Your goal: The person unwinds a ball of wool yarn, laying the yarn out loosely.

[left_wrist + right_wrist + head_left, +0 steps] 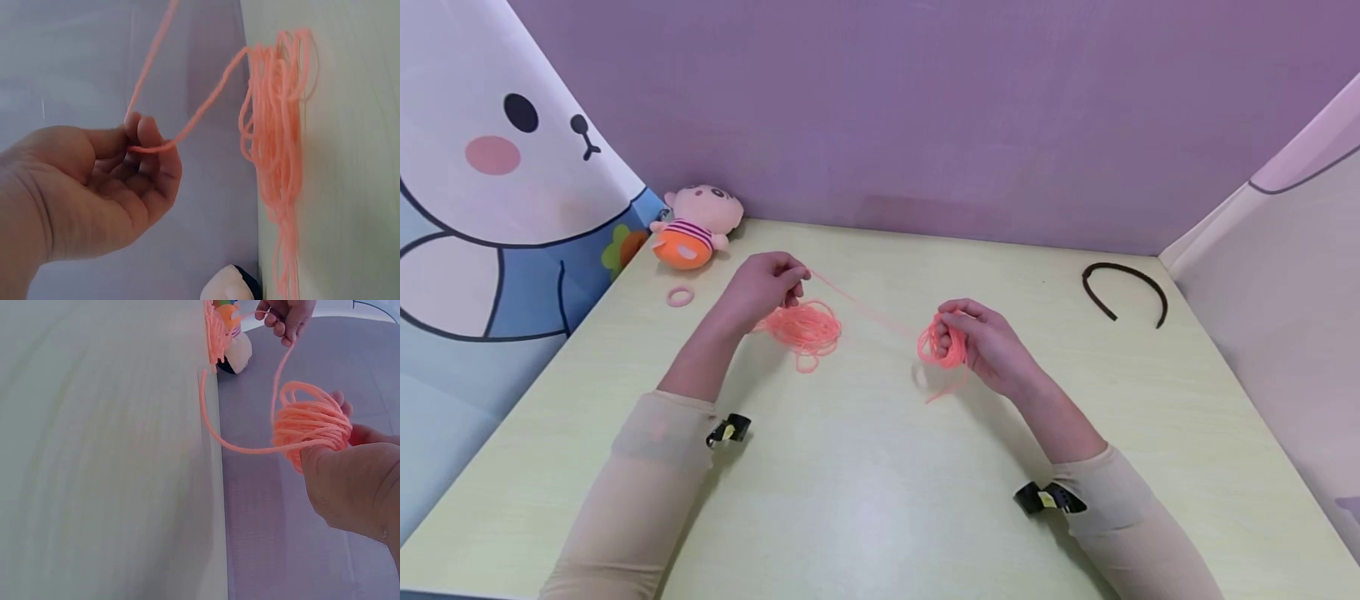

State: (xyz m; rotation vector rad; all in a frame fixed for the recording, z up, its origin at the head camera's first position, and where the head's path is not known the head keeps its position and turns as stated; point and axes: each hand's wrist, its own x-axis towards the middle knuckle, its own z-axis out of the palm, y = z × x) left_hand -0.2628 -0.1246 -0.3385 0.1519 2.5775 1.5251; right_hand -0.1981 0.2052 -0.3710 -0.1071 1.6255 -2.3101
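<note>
Left hand (765, 287): raised above the table (865, 500), thumb and fingertips pinching the strand (212, 97). The strand runs up from the pile (808, 327), across the left fingers, then slants through the air to the coil (953, 348) at the right hand (992, 346). Right hand: thumb and curled fingers grip the coil, held clear of the table; a loose end (250, 450) hangs from it in a curve. The pile lies on the table in overlapping loops, below and just beside the left hand; one small loop projects toward the near edge. Strand, pile and coil are salmon-pink yarn. Surroundings: a toy (696, 229) occupies the far left corner; a ring (670, 297) lies near it. A dark headband (1123, 266) lies at far right, well apart from both hands, its open side facing the near edge
</note>
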